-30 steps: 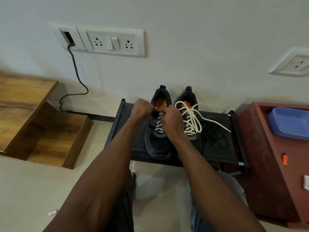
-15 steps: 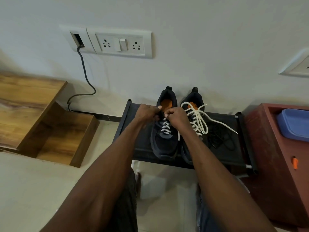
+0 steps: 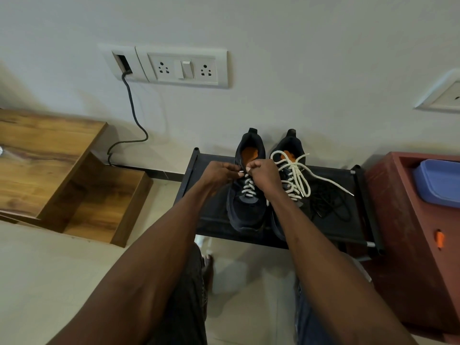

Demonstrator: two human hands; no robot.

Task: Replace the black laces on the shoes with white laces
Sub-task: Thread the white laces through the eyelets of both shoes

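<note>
Head view looks down along two bare forearms to a low black rack that stands against the wall. On it are two dark shoes, side by side, with toes toward the person. The left hand and the right hand meet over the top eyelets of the left shoe, almost touching each other. Both have the fingers curled. The right hand pinches the white lace near its tip, and the pale tip shows between the two hands. The left hand pinches at the same place, but whether it holds the lace or the edge of the shoe, I cannot tell. Below the hands the white lace crosses several times down the front of this shoe.

Just to the right of the right hand is the right shoe – its white lace is already threaded and lies in loose loops, and one long end runs away to the right over the rack. Further right from this hand, on the rack cloth, a heap of black laces lies – apart from both shoes.

Far left of the left hand is a wooden shelf unit, and above the hands a white socket panel is on the wall with a dark cable hanging from it. Right of the rack stands a red cabinet with a blue tray on top.
</note>
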